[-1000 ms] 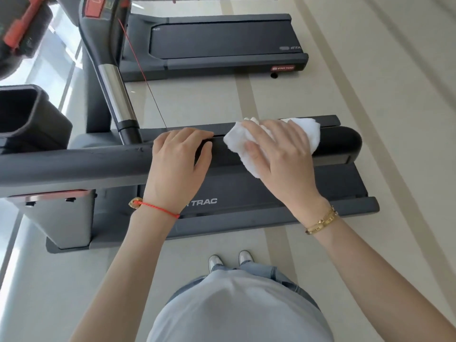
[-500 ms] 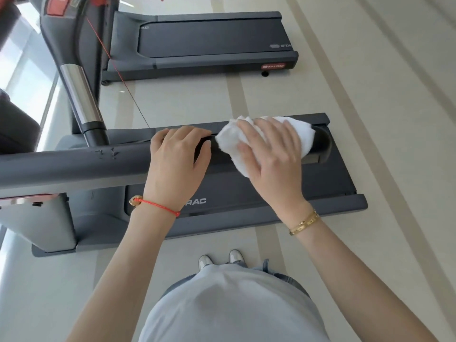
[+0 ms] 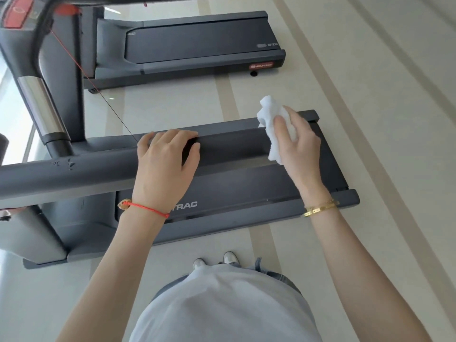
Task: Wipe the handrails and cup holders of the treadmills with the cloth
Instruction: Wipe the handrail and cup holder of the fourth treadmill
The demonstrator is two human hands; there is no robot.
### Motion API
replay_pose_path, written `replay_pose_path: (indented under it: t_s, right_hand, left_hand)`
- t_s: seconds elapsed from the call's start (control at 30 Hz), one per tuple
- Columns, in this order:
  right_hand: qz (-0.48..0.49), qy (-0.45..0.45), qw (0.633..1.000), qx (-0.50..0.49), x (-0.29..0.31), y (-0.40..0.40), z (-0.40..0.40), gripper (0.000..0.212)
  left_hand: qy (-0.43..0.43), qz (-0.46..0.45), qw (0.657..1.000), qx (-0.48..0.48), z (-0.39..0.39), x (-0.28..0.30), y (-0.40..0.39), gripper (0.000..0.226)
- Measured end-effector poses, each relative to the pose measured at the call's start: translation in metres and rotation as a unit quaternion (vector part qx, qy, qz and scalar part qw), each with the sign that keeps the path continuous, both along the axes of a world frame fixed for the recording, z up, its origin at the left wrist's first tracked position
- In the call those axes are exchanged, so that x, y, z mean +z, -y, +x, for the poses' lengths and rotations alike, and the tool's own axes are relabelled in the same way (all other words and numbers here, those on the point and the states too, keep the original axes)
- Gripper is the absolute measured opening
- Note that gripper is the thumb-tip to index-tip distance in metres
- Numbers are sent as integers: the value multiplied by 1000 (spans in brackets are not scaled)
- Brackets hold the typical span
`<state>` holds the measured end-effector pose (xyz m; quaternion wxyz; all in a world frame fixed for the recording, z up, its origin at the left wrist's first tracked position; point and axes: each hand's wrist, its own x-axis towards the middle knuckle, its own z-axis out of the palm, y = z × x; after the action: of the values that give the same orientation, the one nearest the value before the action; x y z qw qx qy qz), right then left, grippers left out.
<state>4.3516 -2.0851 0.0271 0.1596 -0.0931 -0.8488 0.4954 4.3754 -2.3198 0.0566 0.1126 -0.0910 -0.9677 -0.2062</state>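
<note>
A thick dark grey handrail of the near treadmill runs from the left edge to mid-frame. My left hand rests on top of it, fingers curled over its far side. My right hand holds a crumpled white cloth at the rail's right end, palm turned toward the end cap. The cloth bunches up above my fingers and hangs down against the rail's tip. No cup holder shows in this view.
The near treadmill's deck lies below the rail. A second treadmill stands farther back. A chrome-and-black upright rises at left, with a thin red safety cord hanging from the console. My shoes stand on the pale floor.
My right hand has slid the cloth rightward along the rail, off its top to the very end. My left hand stays on the rail. The view has shifted slightly.
</note>
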Motion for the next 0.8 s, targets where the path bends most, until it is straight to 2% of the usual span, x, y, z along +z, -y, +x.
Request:
replay_pose_path:
  t_s: [0.13,0.2,0.3,0.37,0.47,0.57,0.8]
  right_hand:
    - [98,-73,992,16,-11,6,12,28]
    - [108,-14,992,63,0,-7,-11,24]
    - [38,133,976,169,22,-21,-44,44]
    - [71,146,968,189,22,-23,-46,42]
    - [214,5,965,153,9,-17,-22,33]
    - [333,-116,924,144,5,-2,-8,36]
    - [436,-164,860,206,15,25,-23,41]
  left_hand:
    - [-2,5,1000,12,1,-2,-1,23]
    - [-2,4,1000,16,2,-2,-2,23]
    - [-2,0,1000,21,4,-3,-3,24]
    - [-1,-2,1000,28,5,-3,-2,24]
    - [-2,-1,999,35,4,-4,-3,24]
    - [-5,1,999,41,2,-4,-4,23]
    - [-16,17,999,49,5,-3,1,24]
